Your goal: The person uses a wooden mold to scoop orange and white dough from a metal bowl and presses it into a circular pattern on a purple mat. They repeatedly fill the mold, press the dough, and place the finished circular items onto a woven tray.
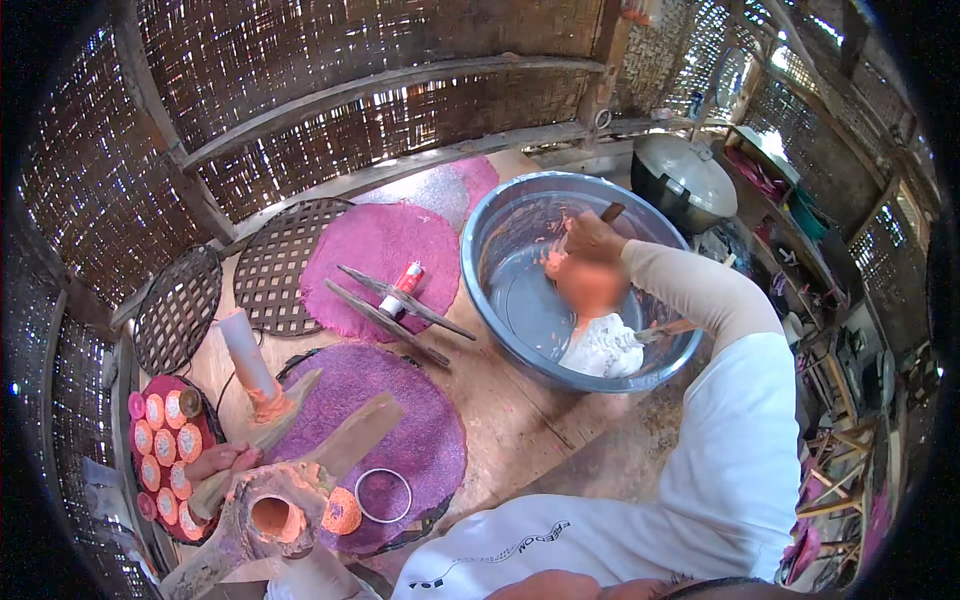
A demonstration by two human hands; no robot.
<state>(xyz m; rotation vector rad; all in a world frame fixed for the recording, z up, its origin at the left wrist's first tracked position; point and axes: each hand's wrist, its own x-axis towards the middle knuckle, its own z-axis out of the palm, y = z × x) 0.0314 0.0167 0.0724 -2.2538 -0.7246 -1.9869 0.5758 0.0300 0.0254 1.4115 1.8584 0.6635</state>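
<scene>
My right hand (592, 238) is closed around a short wooden handle (612, 212) inside a large grey-blue basin (480, 300). Just below it lies a blurred mass of orange dough (590, 285), with a white lump (602, 348) beside it. A wooden stick (668, 330) reaches into the white lump. At the lower left, what seems to be my left hand (225, 460) is against a forked wooden frame (350, 440); its grip is mostly hidden. Set in that frame is a tube (272, 517) smeared with orange, a round orange piece (341, 511) beside it.
Patterned orange-and-white discs (163, 445) lie on a tray at far left. Two lattice trays (290, 265) lean by the woven wall. A pink mat (375, 255) holds wooden sticks and a red-and-white tube (402, 290). Near me are a purple mat (400, 430) and ring (408, 490). A lidded pot (685, 170) stands behind the basin.
</scene>
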